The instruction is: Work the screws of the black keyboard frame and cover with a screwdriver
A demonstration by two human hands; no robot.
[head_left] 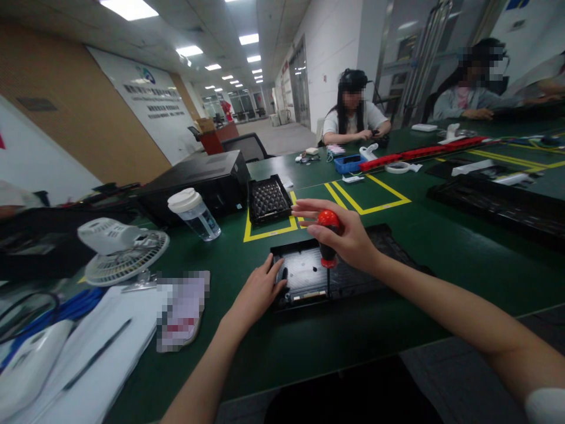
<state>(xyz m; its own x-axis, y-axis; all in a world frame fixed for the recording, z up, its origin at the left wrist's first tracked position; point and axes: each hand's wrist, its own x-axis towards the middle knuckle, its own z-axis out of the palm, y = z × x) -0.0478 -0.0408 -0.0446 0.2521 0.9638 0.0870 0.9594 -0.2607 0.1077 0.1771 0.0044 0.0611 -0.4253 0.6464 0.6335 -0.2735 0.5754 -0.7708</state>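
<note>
A black panel (353, 282) lies flat on the green table, its left part shiny, with a pale metal strip near the front edge. My right hand (346, 235) holds a screwdriver (328, 254) with a red and black handle upright between thumb and fingers, some fingertips stretched out to the left. The screwdriver's shaft points down to the panel's front edge, close to the strip's right end; its exact contact is too small to tell. My left hand (261, 288) rests with spread fingers on the panel's left edge and holds nothing.
Behind the panel stands a black tray (269, 200) of small parts. To the left are a cup (194, 215), a white fan (126, 250), a phone (183, 312) and papers (106, 353). More black panels (498, 206) lie at right. Other people sit across the table.
</note>
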